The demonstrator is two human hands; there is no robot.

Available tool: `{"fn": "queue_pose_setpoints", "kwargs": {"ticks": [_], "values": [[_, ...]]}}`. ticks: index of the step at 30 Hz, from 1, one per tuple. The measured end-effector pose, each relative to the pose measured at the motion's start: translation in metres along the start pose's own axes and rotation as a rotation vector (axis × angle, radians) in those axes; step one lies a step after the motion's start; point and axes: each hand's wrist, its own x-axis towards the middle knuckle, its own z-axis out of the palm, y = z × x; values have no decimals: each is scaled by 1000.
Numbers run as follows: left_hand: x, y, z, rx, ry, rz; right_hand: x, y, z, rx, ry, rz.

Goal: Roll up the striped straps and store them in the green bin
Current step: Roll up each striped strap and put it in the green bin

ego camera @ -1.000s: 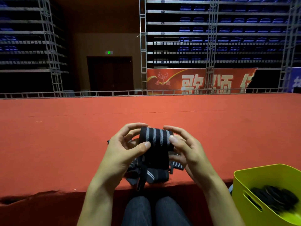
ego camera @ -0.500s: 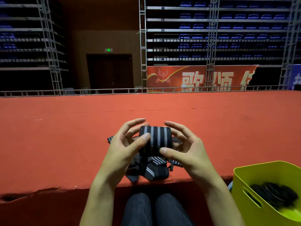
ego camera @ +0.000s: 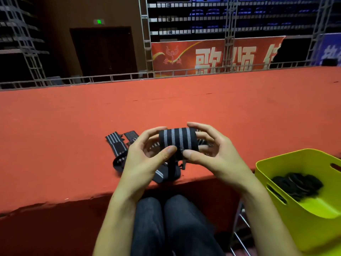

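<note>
A black strap with grey stripes, rolled into a thick coil [ego camera: 178, 139], is held in the air above the red stage edge. My left hand [ego camera: 144, 159] grips its left end with thumb below and fingers curled over the top. My right hand [ego camera: 210, 152] grips its right end the same way. A short loose tail hangs from the roll's underside. More unrolled striped straps [ego camera: 118, 146] lie in a heap on the red surface, behind and below my hands. The green bin [ego camera: 302, 224] stands at lower right and holds several rolled black straps [ego camera: 297, 183].
The red carpeted stage [ego camera: 166, 108] stretches wide ahead, its front edge just beyond my knees [ego camera: 166, 218]. A metal railing and a red banner [ego camera: 212, 54] lie beyond its far edge. A metal frame [ego camera: 239, 228] shows under the bin.
The roll has grown tighter as the hanging tail was wound up. My view tipped down, so the straps on the stage and the bin show more fully. Both hands kept their hold.
</note>
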Motion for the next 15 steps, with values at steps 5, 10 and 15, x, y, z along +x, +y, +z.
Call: {"fn": "queue_pose_setpoints", "kwargs": {"ticks": [5,10,15], "values": [[27,-28,50,-58,-110,-51,-1,14,-47,-118,132,16],[64,-59,114,-103,-264,-111,-8,23,-110,-237,269,43],[94,-95,181,-158,-417,-152,-16,41,-176,-378,381,102]]}}
